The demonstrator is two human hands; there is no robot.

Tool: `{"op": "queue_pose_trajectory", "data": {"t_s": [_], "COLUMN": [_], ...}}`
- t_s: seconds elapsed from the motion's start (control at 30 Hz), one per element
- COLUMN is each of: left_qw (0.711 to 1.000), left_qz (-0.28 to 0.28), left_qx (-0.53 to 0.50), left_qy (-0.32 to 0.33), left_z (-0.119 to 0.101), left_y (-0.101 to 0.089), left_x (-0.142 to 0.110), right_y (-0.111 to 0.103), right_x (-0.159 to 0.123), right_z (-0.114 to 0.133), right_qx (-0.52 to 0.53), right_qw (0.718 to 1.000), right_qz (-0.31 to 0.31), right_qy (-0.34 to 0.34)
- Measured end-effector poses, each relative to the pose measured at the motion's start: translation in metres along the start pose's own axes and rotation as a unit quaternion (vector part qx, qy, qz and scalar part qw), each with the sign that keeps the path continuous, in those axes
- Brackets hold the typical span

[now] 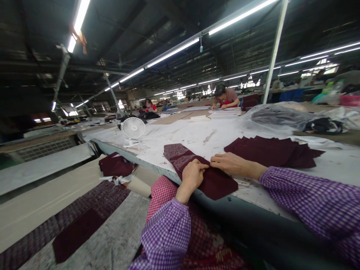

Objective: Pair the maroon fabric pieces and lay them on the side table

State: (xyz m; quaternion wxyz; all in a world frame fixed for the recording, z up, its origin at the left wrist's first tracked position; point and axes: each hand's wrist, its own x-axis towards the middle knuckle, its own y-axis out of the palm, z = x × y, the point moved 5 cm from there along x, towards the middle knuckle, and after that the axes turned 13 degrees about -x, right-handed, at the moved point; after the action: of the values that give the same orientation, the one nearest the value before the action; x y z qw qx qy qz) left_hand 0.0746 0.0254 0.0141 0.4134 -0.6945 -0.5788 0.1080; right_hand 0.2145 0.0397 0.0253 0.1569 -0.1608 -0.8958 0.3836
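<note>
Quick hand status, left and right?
Left hand: pressing on the maroon fabric piece.
Right hand: fingertips on the same piece; grip can't be told.

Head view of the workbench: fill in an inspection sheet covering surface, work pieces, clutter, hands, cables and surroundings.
Surface: white-covered table, marked and stained in places.
Work pieces: maroon fabric with a speckled section, by the near edge; loose maroon stack to its right.
Clutter: white fan, clear plastic, dark bundle.
Hands: left hand and right hand both touch the maroon fabric; grip unclear.
Cables: nothing seen on the table; small blue fitting hangs overhead.
Surroundings: tube lights; a person bent over the far side.
</note>
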Motion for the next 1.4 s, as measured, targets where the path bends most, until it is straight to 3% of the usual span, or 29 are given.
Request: {"op": "queue_pose_trajectory", "data": {"t_s": [0.17, 0.27, 0.33, 0.43, 0.67, 1.03, 1.4], "left_qw": [1.0, 1.0, 1.0, 1.0, 0.998, 0.982, 0.987], "left_qz": [0.005, 0.004, 0.0, -0.01, -0.011, -0.118, -0.105], "left_qx": [0.003, 0.003, 0.004, 0.003, -0.053, -0.146, -0.118], "left_qy": [-0.013, -0.019, -0.016, -0.008, 0.031, 0.031, 0.043], "left_z": [0.0, -0.001, -0.002, -0.003, 0.004, 0.016, 0.019], "left_y": [-0.001, -0.001, -0.001, -0.001, -0.009, -0.027, -0.027], "left_x": [0.001, 0.0, 0.0, 0.0, -0.004, -0.03, -0.03], "right_y": [0.002, -0.008, -0.016, -0.021, -0.023, -0.024, -0.018], "right_x": [-0.01, -0.009, -0.005, 0.0, -0.001, -0.002, 0.007], "right_z": [-0.016, -0.024, -0.02, -0.008, 0.0, 0.001, 0.007], "right_qx": [0.028, 0.117, 0.191, 0.241, 0.241, 0.267, 0.128], "right_qw": [0.998, 0.986, 0.975, 0.965, 0.965, 0.961, 0.991], "right_qz": [0.026, -0.006, -0.034, -0.03, 0.004, 0.021, 0.049], "right_qy": [0.054, 0.116, 0.112, 0.099, 0.102, 0.065, 0.013]}}
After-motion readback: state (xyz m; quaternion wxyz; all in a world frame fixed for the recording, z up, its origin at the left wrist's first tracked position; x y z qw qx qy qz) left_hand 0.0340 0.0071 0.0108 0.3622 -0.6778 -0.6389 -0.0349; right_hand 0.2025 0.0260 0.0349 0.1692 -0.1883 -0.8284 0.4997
